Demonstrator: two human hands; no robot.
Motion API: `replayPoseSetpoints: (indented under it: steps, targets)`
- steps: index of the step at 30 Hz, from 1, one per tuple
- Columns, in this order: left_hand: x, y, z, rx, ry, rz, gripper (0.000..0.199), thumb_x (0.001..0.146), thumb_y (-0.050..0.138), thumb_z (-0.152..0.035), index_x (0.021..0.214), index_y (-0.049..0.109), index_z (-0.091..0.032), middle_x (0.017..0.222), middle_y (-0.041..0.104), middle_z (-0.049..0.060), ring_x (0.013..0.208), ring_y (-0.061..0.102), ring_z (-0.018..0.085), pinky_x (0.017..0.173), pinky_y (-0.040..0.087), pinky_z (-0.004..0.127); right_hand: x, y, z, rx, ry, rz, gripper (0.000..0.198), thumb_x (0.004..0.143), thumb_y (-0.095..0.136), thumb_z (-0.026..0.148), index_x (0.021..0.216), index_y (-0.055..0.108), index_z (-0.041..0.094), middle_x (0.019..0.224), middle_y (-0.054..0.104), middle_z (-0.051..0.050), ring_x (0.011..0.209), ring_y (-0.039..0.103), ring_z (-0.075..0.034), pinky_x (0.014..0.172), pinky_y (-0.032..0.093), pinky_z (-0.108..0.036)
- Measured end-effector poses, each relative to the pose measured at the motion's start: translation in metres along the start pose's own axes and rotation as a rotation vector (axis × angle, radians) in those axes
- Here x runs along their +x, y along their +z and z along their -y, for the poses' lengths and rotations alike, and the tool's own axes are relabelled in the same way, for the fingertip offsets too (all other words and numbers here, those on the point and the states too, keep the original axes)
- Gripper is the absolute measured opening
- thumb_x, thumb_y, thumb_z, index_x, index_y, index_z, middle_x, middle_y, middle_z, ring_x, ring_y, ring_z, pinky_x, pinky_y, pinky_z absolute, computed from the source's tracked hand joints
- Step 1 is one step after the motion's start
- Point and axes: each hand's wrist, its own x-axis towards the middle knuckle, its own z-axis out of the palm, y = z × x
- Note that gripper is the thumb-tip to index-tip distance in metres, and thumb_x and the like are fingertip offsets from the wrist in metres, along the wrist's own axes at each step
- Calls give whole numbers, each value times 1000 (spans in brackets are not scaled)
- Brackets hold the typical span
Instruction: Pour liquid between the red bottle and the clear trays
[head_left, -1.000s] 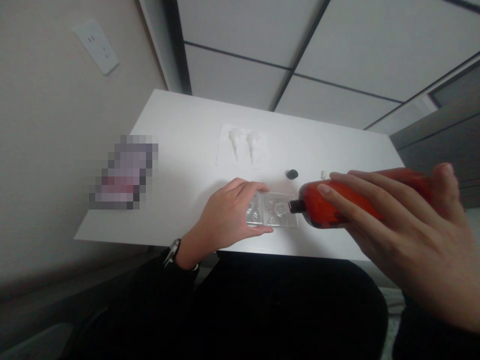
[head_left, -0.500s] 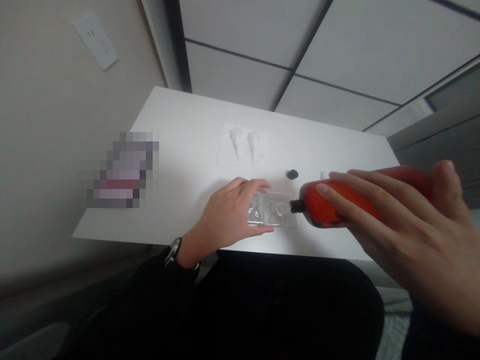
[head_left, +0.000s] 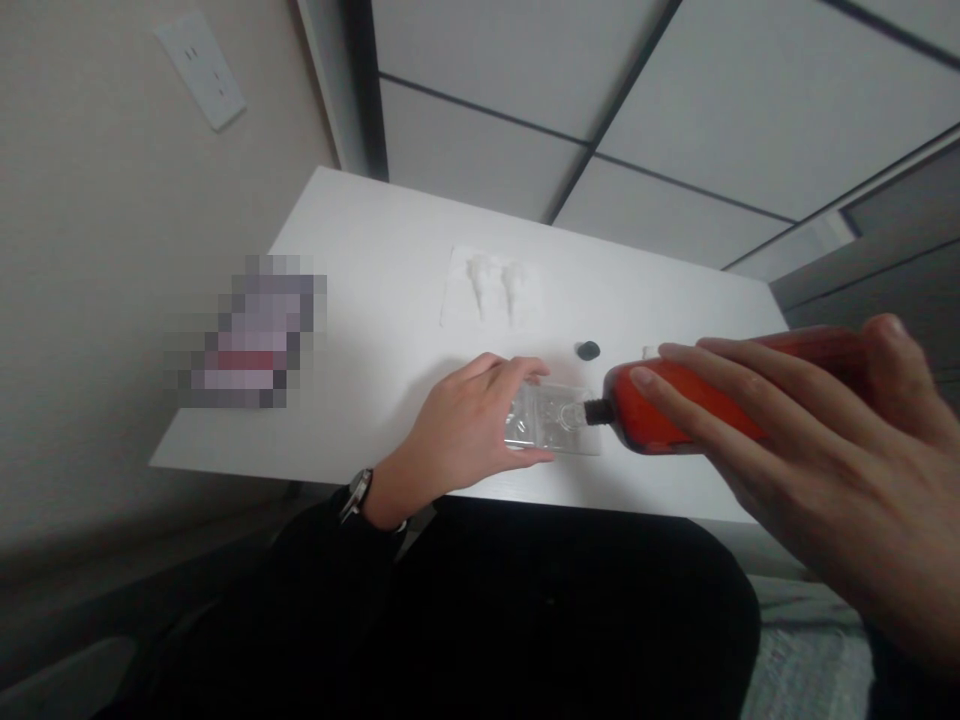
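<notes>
A translucent orange-red bottle tilts toward nine o'clock, black neck at the three-o'clock end of a clear plastic container.

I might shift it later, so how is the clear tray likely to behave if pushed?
The clear tray looks shallow and low on the table, so it would probably slide rather than tip. Its straight edges and see-through body suggest stiff, light plastic. With the left hand gripping its sides, a push would likely meet some resistance.
</notes>
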Motion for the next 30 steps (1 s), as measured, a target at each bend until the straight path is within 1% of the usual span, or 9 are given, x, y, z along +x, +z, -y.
replayPoseSetpoints:
  steps: [3, 6, 8, 13, 16, 18, 22, 27, 30]
  targets:
    - [0, 1, 1, -4, -17, 16, 73, 75, 95, -44, 133, 56, -26, 128, 72, 6, 116, 69, 28, 98, 56, 40, 3, -5, -2, -8, -36, 22, 78, 99, 26, 9, 171, 22, 36, 145, 71, -10, 131, 69, -30, 125, 39, -67]
    - [0, 2, 1, 0, -24, 21, 73, 76, 94, -45, 135, 55, -25, 129, 71, 7, 117, 69, 29, 97, 56, 40, 8, -10, -4, -28, -133, 15, 69, 98, 27, 9, 163, 42, 28, 144, 70, -13, 131, 67, -31, 123, 42, -65]
    - [0, 2, 2, 0, -21, 13, 73, 77, 93, -45, 136, 55, -25, 129, 70, 7, 118, 68, 29, 97, 56, 40, 13, -14, -5, -58, -197, 15, 63, 97, 31, 8, 155, 51, 22, 142, 70, -15, 131, 67, -31, 122, 44, -64]
    - [2, 1, 0, 3, -46, 45, 75, 75, 93, -44, 136, 54, -25, 131, 70, 9, 120, 67, 30, 99, 56, 43, 30, -23, -2, -223, -306, -20, 49, 96, 43, 4, 137, 65, 20, 132, 74, -11, 121, 68, -29, 120, 48, -56]
    - [3, 0, 0, 0, -50, 46, 74, 75, 94, -42, 135, 55, -25, 132, 70, 9, 121, 67, 31, 100, 55, 43, 39, -25, 1, -313, -368, -16, 42, 97, 49, 4, 130, 68, 20, 126, 76, -8, 116, 68, -28, 121, 47, -54]
    - [3, 1, 1, -3, -37, 29, 74, 75, 93, -42, 136, 54, -25, 132, 70, 9, 121, 66, 30, 101, 55, 43, 44, -25, 3, -329, -380, -30, 35, 97, 54, 6, 125, 69, 21, 117, 77, -6, 109, 69, -26, 122, 44, -53]
    - [2, 4, 4, -9, -3, -9, 72, 76, 92, -42, 136, 55, -23, 133, 71, 9, 125, 65, 31, 103, 54, 45, 54, -20, 2, -332, -426, -31, 22, 97, 65, 11, 116, 69, 22, 103, 75, -1, 101, 69, -22, 126, 35, -51]
    - [3, 6, 5, -37, -20, -33, 76, 73, 94, -40, 138, 57, -22, 131, 72, 11, 125, 65, 34, 106, 53, 49, 65, -15, -1, -368, -515, -37, 11, 95, 74, 19, 104, 68, 23, 93, 73, 3, 93, 69, -20, 126, 32, -53]
    - [3, 3, 5, -45, -18, -38, 78, 72, 96, -38, 138, 57, -20, 130, 72, 12, 126, 64, 34, 108, 53, 49, 70, -12, -1, -379, -534, -43, 9, 96, 73, 17, 102, 69, 22, 92, 73, 3, 89, 69, -19, 125, 30, -53]
